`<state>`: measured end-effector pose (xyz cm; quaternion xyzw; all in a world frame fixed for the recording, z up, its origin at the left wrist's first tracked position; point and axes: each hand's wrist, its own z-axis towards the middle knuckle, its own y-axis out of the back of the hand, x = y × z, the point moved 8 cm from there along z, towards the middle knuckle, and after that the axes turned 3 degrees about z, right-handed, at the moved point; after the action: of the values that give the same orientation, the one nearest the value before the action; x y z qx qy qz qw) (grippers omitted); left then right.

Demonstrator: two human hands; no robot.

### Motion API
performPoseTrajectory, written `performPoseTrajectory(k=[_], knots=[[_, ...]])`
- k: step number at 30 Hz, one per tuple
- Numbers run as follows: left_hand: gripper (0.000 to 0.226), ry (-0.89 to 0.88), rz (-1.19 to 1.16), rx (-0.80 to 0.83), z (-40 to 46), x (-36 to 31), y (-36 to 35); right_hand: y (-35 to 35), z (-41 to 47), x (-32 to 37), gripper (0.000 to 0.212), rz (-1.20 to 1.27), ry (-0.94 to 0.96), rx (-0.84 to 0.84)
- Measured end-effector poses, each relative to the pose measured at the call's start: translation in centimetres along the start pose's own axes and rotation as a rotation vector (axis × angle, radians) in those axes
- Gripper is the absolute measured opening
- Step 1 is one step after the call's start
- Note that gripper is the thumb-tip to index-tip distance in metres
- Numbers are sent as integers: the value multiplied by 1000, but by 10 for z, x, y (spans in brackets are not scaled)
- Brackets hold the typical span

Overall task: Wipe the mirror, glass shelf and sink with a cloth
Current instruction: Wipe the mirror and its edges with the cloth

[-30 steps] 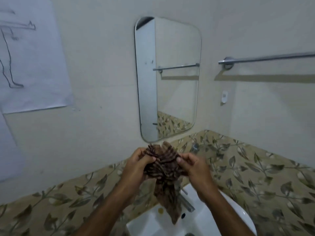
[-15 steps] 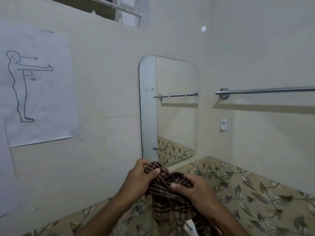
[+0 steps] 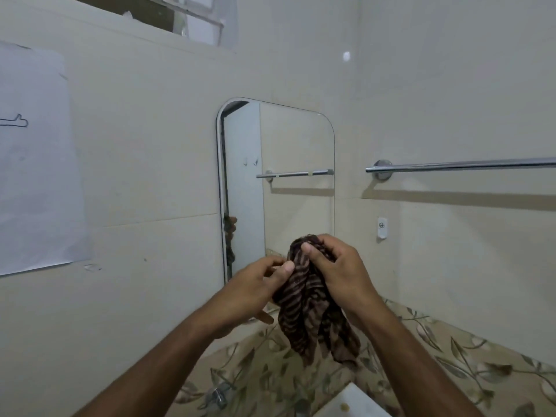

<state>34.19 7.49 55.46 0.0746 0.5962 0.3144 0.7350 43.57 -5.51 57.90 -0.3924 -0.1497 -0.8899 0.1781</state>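
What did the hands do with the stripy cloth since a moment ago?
Both hands lifted the cloth from above the sink up in front of the mirror. The right hand bunched its top; the left hand keeps pinching its side. The mirror stayed untouched.

The cloth [image 3: 304, 302] is showing dark brown with lighter brown stripes running all over it. The wall [image 3: 150, 145] is looking pale cream. The mirror [image 3: 298, 145] is showing cream too, with a pale grey strip down its left side. The towel bar [image 3: 460, 166] is shining silver. The tiles [image 3: 469, 356] low on the wall are showing tan with grey-green leaves and thin dark stems. The paper [image 3: 39, 176] on the wall is looking white with a thin black line drawing on it. The sink [image 3: 352, 401] corner is showing white with a small yellow spot on it
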Motion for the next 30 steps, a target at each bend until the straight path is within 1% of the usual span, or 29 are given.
performPoseTrajectory(k=[3,5,8,12,14,16,19,20,22,24,26,27,28,30], knots=[[36,9,-83,-71,20,-8,3,3,22,-3,11,93,-15,-36],[28,12,-164,-131,32,-11,8,3,34,-6,15,162,-45,-56],[16,-16,-200,-205,46,-13,16,4,48,-14,25,238,-79,-59],[13,-90,-244,-300,54,-18,27,7,52,-27,31,237,-86,-50],[12,-102,-262,-369,57,-19,34,4,46,-34,44,139,-91,-41],[11,-101,-286,-450,59,-19,42,2,36,-39,57,2,-51,-85],[19,-82,-338,-540,63,-21,49,-14,14,-30,63,-101,64,-134],[22,-82,-331,-567,64,-21,51,-21,9,-28,67,-184,118,-141],[27,-100,-235,-606,66,-27,54,-34,5,-25,75,-444,212,-160],[27,-141,-129,-612,67,-37,55,-35,12,-20,69,-658,232,-242],[26,-187,-91,-595,69,-46,57,-31,21,-8,55,-730,268,-338],[25,-216,-85,-576,71,-51,59,-30,26,-3,49,-716,301,-352],[25,-248,-65,-560,72,-57,62,-31,32,0,44,-651,330,-334],[23,-303,76,-568,77,-69,71,-33,45,3,40,-430,355,-292]])
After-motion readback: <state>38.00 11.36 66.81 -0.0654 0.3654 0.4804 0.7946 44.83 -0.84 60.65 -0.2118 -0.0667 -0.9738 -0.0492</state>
